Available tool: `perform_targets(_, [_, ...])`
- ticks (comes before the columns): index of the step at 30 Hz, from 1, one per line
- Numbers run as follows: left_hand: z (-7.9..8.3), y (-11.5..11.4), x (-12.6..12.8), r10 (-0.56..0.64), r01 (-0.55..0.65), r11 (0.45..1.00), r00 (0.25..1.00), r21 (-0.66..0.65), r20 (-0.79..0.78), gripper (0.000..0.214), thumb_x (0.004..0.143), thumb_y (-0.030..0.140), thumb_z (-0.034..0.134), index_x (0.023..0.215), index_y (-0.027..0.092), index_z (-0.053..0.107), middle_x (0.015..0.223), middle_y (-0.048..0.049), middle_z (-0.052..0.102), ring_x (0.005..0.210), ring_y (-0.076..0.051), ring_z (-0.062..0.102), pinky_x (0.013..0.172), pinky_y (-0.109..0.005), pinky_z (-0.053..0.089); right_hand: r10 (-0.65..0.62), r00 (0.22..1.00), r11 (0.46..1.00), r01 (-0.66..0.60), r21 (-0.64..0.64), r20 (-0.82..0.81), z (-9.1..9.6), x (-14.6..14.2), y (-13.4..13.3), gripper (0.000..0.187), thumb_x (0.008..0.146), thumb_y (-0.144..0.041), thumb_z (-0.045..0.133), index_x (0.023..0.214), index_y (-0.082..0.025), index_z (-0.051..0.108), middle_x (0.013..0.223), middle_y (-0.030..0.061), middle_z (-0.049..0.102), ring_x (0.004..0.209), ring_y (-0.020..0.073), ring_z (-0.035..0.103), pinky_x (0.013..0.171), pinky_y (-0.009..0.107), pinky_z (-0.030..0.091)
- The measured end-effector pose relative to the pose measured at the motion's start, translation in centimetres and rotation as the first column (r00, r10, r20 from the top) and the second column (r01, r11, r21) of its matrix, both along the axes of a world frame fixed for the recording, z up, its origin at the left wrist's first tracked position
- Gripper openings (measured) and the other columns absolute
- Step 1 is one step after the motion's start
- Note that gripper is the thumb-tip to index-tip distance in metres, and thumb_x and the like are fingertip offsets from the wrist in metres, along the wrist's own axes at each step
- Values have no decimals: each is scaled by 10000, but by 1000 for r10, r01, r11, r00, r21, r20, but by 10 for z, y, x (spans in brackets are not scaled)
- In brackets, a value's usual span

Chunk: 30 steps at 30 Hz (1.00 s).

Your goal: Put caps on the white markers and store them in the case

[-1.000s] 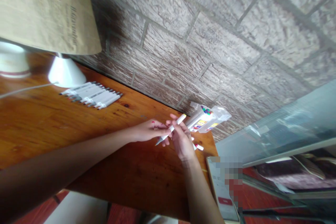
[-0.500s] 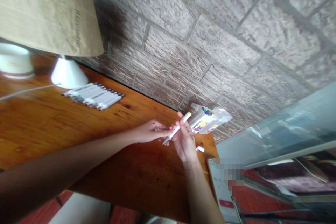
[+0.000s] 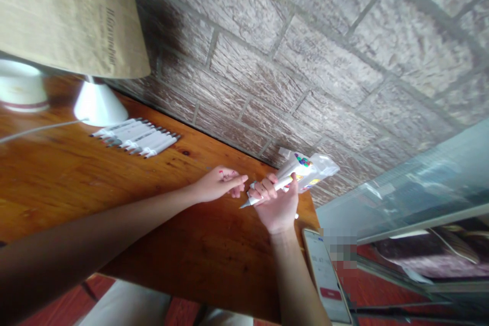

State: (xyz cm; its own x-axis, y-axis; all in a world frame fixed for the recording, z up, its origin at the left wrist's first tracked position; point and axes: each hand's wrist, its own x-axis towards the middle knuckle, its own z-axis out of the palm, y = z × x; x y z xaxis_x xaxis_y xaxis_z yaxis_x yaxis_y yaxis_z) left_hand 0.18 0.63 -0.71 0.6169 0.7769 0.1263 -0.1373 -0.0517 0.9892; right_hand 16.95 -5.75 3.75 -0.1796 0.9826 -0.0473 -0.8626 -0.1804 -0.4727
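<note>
The right hand (image 3: 275,206) is clamped on a white marker (image 3: 283,183), its fingers curled over the barrel and its thumb raised near the yellow end. The marker is held above the wooden desk (image 3: 57,173), slanting so that its grey tapered tip points down and to the left. The left hand (image 3: 221,183) is just beside it, apart from the marker, with the thumb stretched out over bent fingers; whether anything lies within those fingers cannot be told. Small red marks show on its skin near the knuckles.

Just behind the right hand, against the wall, is a clear plastic marker case (image 3: 324,162) with coloured marker ends (image 3: 304,161) showing at its top and yellow on its label. A small white object (image 3: 297,216), mostly hidden, lies beside the right wrist. A smartphone (image 3: 324,270) with a lit screen is near the right forearm.

Well to the left, a row of white markers with grey ends (image 3: 139,137) lies side by side in front of a table lamp (image 3: 97,104), whose shade bears newspaper print. A white cup-shaped container (image 3: 23,86) with a dark red band stands beyond the lamp's cable (image 3: 42,130). Rough brick-patterned wall (image 3: 244,35) rises behind the desk, meeting a glass panel (image 3: 405,178) on the right.
</note>
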Motion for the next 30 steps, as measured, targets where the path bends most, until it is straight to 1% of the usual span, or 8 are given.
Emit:
perform_targets(5, [0,0,0,6,-6,1000,1000,-1,-7,460,861,529,589,729,90,635,651,-42,647,606,-99,610,623,-205,478,-19,1000,1000,20,-16,16,-6,4,1,402,830,-568,454,682,-198,402,461,-105,99,421,71,93,446,221,160])
perform_targets(11, [2,-1,0,19,-19,1000,1000,-4,-23,438,860,512,592,752,91,644,636,-34,640,601,-99,610,613,-201,477,-11,1000,1000,11,-7,21,-8,0,1,415,831,-578,430,661,-206,362,454,-105,84,407,69,63,419,214,113])
perform_targets(16, [1,-1,0,26,-26,1000,999,-10,-25,454,865,525,581,754,89,644,638,-33,638,603,-96,609,617,-195,474,-70,998,998,70,0,-8,-11,-4,1,478,892,-610,380,653,-200,322,466,-102,87,418,67,63,427,210,128])
perform_targets(20, [0,-1,-1,16,-16,1000,1000,-1,-23,475,869,545,574,776,85,653,655,-38,643,613,-95,609,621,-193,475,-27,999,999,26,25,37,-11,-7,1,565,869,-706,438,669,-197,299,483,-100,107,436,66,101,441,202,164])
perform_targets(23, [1,-3,-1,-36,36,999,999,16,-3,469,858,543,597,764,86,639,675,-44,654,631,-95,612,643,-197,485,-11,996,998,5,60,94,-7,-10,-1,506,914,-618,414,674,-194,281,502,-85,128,453,77,125,458,209,211])
perform_targets(25, [2,-4,-1,-95,96,995,995,-10,19,446,839,530,631,790,87,629,711,-49,673,660,-102,626,677,-210,501,-23,992,998,15,67,126,-5,-12,-1,461,927,-561,400,676,-192,283,512,-76,138,462,83,136,466,212,231])
perform_targets(28, [2,-5,1,-139,140,986,990,-84,27,421,779,484,715,891,89,622,782,-51,699,701,-109,641,692,-216,503,-90,983,994,80,72,157,-3,-16,-1,424,915,-531,427,687,-191,316,532,-68,160,478,88,170,475,208,247])
perform_targets(30, [1,-5,1,-131,131,988,991,-82,-3,413,730,422,774,928,88,632,832,-54,712,726,-101,643,685,-196,483,-144,974,988,131,81,173,-3,-18,0,395,911,-518,449,709,-190,359,550,-64,192,493,89,216,500,207,288])
